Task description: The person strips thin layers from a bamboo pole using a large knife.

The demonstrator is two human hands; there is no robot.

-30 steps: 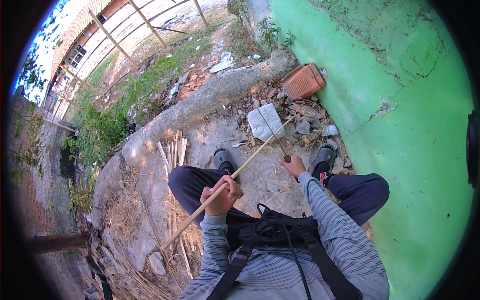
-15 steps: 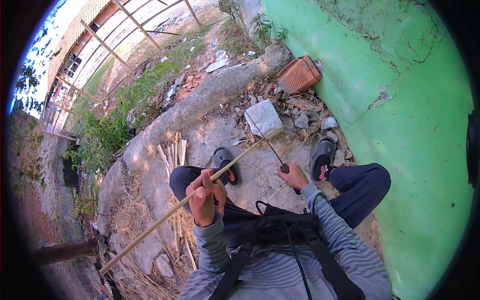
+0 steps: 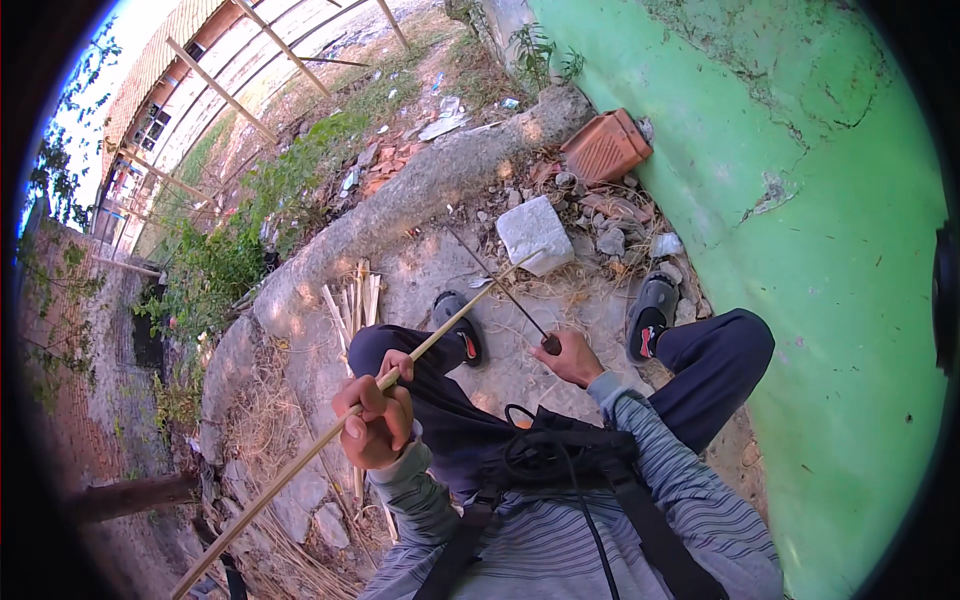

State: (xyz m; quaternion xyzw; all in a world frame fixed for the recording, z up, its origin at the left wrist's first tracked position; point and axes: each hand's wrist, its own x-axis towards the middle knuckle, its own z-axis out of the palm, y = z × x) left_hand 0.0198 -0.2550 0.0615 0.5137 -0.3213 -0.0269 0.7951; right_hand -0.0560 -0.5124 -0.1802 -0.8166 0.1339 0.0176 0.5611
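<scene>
1. Green wall: fills the right side of my view, its paint cracked and flaking near the top
2. Rough stone kerb: curves around the far side of the ground where I am working
3. Bamboo stick: the longest thing in my grip, slanting from the lower left, past my left knee, to a far end that overlaps the white block in my view
4. Black waist gear: sits across my lap with a cable coiled on it; I cannot tell whether it holds anything
5. Pale split strips: lie loosely together on the ground just beyond that knee
6. Orange ribbed box: leans at a tilt between the kerb and the wall, above some rubble; its inside is hidden from me, so I cannot tell its contents
7. White block: rests on the ground, just beside the rubble
8. Knife: its thin blade points up and left, crossing the stick in my view; I cannot tell whether they touch
9. Left hand: fingers curled, pinching the stick near its middle
10. Right hand: wrapped around the dark knife handle, near my lap
</scene>
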